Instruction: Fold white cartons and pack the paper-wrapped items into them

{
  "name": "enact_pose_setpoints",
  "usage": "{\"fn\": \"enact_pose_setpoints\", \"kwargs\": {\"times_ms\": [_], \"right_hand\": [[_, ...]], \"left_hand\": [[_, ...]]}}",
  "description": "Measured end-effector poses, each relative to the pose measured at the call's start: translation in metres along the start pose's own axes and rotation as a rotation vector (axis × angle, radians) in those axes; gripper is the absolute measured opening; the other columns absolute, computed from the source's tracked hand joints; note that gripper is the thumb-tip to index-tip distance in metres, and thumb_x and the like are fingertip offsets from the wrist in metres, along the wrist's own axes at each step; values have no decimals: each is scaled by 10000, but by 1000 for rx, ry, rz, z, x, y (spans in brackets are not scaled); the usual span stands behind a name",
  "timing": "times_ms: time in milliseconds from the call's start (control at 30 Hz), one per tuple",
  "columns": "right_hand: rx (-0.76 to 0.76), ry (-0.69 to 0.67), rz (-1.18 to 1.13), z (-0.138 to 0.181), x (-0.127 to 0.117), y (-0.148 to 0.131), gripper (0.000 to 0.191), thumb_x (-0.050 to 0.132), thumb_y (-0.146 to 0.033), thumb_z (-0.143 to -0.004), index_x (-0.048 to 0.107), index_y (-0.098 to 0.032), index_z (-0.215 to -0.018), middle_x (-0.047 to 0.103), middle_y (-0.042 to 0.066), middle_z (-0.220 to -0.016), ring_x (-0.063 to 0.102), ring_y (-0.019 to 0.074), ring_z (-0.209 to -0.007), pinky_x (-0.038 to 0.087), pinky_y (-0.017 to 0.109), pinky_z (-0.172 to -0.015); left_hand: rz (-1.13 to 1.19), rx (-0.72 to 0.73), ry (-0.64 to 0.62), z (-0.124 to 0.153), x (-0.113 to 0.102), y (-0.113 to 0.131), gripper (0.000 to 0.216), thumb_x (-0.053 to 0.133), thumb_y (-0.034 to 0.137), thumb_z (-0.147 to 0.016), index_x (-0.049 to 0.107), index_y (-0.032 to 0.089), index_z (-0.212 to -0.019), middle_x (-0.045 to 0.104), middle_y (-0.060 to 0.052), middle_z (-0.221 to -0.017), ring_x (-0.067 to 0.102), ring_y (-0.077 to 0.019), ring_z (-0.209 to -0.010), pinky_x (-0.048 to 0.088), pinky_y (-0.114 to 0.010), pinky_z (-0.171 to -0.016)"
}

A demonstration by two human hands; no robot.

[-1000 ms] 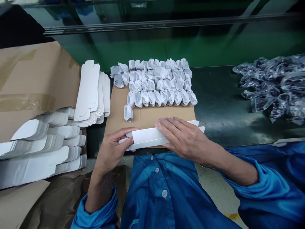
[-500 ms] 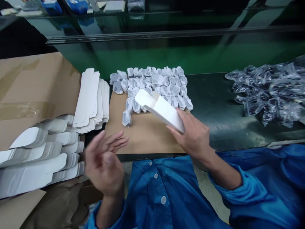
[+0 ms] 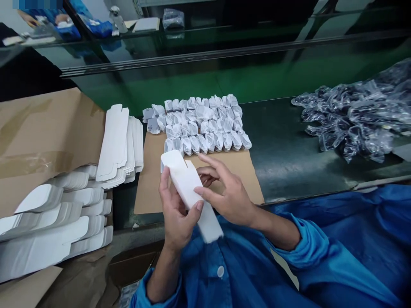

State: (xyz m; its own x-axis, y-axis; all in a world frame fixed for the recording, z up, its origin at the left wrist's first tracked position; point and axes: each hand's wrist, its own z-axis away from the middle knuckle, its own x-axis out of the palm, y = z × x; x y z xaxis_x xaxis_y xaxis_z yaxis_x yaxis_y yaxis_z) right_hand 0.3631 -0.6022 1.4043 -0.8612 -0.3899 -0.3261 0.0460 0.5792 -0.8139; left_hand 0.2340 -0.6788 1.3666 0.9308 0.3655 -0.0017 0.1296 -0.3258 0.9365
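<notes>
1. White box [image 3: 186, 184], one: is sitting tilted between both hands, at the front of the bench [image 3: 272, 149]; its walls are already standing folded, while a flap is standing open at the upper end (the lower end is not showing clearly).
2. Left hand [image 3: 176, 218]: its grip is wrapping the box's side, thumb pressing the upper face.
3. Right hand [image 3: 233, 192]: its grip is resting loosely parted, thumb touching the box, fingers spreading past its edge.
4. White blanks [image 3: 112, 141], many: are lying flat, unfolded, beside the brown carton [image 3: 48, 132].
5. Wrapped pieces [image 3: 193, 127], in rows: are lying unboxed on a cardboard sheet [image 3: 147, 184].
6. Bagged dark items [image 3: 346, 115]: are lying heaped, well apart.
</notes>
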Motion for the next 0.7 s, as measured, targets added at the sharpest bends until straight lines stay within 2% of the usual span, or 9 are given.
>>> {"fn": "enact_pose_setpoints", "kwargs": {"times_ms": [67, 133, 233, 300, 400, 467, 567, 633, 700], "right_hand": [[-70, 89, -4, 3, 8, 3, 412, 646, -202, -890, 579, -172, -1295, 724, 68, -1090, 695, 166, -955, 580, 304, -867], [-224, 98, 46, 6, 12, 4, 313, 620, -202, -910, 636, -160, -1220, 719, 98, -1131, 682, 186, -1039, 570, 326, -919], [-362, 33, 107, 9, 10, 5, 434, 616, -239, -919, 561, -168, -1344, 672, 120, -1255, 637, 207, -1157, 547, 356, -983], [-376, 24, 131, 9, 7, 5, 499, 623, -264, -914, 513, -179, -1392, 662, 117, -1267, 631, 205, -1162, 551, 351, -977], [-410, 9, 180, 8, 5, 5, 425, 612, -269, -915, 566, -151, -1321, 694, 128, -1171, 661, 199, -1091, 568, 332, -925], [-407, -45, 209, 8, 4, 5, 372, 611, -283, -918, 603, -139, -1261, 713, 126, -1109, 677, 199, -1047, 575, 327, -894], [-384, -139, 198, 7, -3, 6, 348, 615, -308, -924, 625, -150, -1234, 724, 114, -1089, 678, 202, -1040, 569, 343, -894], [-323, -174, 121, 2, -12, 6, 328, 623, -322, -923, 647, -170, -1213, 731, 97, -1076, 684, 192, -1004, 566, 338, -878], [-156, -117, -22, -6, -22, 6, 299, 603, -349, -936, 665, -191, -1183, 736, 71, -1028, 691, 161, -895, 571, 301, -797]], "left_hand": [[-60, 27, -22, 1, 2, -1, 1036, 726, 331, -801, 14, 350, -1554, 476, -140, -1469, 627, -285, -1190, 576, -391, -902], [-197, 79, 45, 2, 5, -1, 1107, 759, 284, -743, 12, 331, -1559, 387, -142, -1525, 579, -288, -1245, 558, -368, -920], [-436, 183, 168, 4, 6, 1, 1085, 745, 219, -676, 112, 272, -1556, 293, -140, -1557, 465, -308, -1340, 501, -362, -986], [-483, 228, 153, 4, 4, 2, 1038, 726, 218, -659, 174, 233, -1538, 354, -147, -1499, 501, -301, -1285, 503, -363, -963], [-438, 268, 110, 3, -3, 0, 870, 702, 232, -674, 307, 213, -1449, 489, -115, -1308, 613, -224, -1043, 543, -307, -805], [-424, 304, 101, 1, -9, -2, 717, 698, 224, -678, 406, 218, -1333, 521, -70, -1178, 624, -184, -948, 542, -278, -759], [-445, 333, 57, -1, -17, -4, 578, 721, 220, -667, 473, 223, -1189, 537, -37, -1074, 633, -186, -946, 548, -288, -779], [-402, 272, -11, 0, -21, -6, 560, 735, 223, -671, 469, 230, -1163, 552, -33, -1049, 658, -178, -863, 562, -289, -711], [-272, 152, -126, 2, -23, -8, 559, 720, 204, -703, 428, 251, -1177, 573, -13, -994, 675, -158, -726, 566, -285, -615]]}}
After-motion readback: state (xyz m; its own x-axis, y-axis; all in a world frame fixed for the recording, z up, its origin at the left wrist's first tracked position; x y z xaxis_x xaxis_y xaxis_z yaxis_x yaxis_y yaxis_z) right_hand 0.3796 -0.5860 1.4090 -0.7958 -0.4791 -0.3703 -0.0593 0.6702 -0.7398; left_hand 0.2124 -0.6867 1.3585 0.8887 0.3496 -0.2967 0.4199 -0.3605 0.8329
